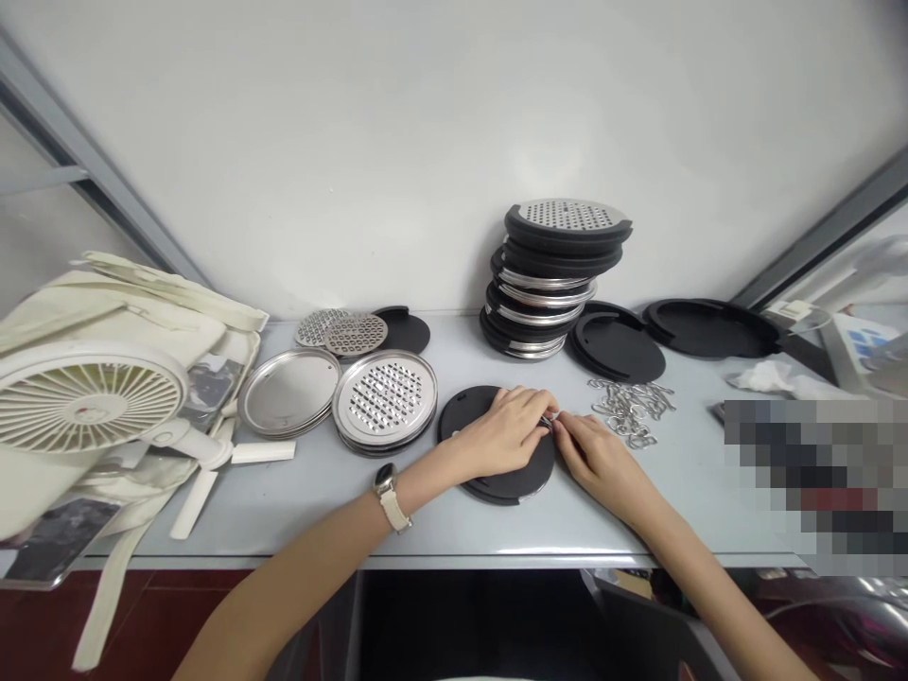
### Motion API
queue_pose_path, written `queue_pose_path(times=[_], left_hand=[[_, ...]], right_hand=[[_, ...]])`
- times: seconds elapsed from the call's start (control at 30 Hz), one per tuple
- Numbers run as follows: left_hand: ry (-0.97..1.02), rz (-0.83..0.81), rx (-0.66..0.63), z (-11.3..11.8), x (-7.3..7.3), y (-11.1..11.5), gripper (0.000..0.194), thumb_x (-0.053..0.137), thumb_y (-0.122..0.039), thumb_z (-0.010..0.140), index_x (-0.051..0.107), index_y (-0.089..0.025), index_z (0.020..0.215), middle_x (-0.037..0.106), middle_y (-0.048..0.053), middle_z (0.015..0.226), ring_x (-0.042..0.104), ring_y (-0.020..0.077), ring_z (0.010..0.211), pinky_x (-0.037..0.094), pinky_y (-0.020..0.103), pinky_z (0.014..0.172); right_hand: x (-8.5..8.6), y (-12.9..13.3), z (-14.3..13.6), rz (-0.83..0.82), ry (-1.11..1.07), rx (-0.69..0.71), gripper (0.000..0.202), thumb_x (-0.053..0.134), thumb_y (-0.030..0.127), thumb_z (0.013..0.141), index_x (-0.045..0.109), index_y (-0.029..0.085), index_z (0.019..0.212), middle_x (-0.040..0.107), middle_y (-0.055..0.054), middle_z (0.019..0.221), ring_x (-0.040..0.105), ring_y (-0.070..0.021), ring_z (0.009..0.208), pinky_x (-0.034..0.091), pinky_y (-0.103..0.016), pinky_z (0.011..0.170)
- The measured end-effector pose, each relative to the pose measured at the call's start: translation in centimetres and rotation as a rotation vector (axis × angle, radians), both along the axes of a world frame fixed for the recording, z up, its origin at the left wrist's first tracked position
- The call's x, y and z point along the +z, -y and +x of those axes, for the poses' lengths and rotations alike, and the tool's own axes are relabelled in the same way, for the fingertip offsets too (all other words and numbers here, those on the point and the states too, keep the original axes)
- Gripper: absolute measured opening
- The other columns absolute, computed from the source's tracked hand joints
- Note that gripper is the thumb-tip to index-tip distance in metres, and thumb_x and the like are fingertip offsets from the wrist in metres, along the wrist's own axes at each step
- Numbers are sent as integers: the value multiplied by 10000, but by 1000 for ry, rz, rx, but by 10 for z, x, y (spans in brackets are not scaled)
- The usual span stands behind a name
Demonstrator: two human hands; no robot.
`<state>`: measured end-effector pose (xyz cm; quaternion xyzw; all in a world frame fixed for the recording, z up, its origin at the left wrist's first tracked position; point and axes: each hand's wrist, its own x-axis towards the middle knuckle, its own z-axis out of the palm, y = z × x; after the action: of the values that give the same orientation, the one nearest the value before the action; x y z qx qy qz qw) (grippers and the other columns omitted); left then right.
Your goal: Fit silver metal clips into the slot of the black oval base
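Note:
A black round disc (500, 482) lies on the table in front of me. My left hand (507, 430) rests over it, fingers bent around its right edge. My right hand (592, 454) meets the left fingertips there, thumb and fingers pinched on a small bit of shiny metal wire (547, 422), mostly hidden. It resembles the loose wire clips (631, 407) heaped just beyond my right hand. To the left sit a stack of metal grater discs (385, 397) and a stack of plain metal plates (290, 390).
Against the wall rises a tall, uneven stack of black and metal discs (550, 260). More black discs (617, 345) and larger black trays (713, 329) lie to its right. Perforated metal discs (355, 333) lie behind the graters. A white fan (92, 407) and cream bag (85, 303) occupy the left.

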<state>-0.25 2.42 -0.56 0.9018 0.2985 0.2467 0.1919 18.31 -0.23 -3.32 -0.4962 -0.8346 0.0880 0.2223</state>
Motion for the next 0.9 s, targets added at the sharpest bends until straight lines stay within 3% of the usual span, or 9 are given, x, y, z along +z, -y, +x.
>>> queue_pose_path(times=[0.4,0.9], left_hand=[[-15,50,84,1,2,2,157,471,-169,880,448,-186,1034,552,66,1058,500,220,1032,389,374,923],[101,-33,25,0,-4,-2,236,494,-111,860,496,-195,1080,590,54,1089,516,208,1064,384,369,967]], right_hand=[[1,-6,-4,0,24,21,237,274,242,983,487,210,884,629,-81,760,532,-236,654,425,-346,638],[-6,-3,-2,33,31,5,234,286,235,986,477,197,856,595,-61,708,522,-231,656,422,-343,648]])
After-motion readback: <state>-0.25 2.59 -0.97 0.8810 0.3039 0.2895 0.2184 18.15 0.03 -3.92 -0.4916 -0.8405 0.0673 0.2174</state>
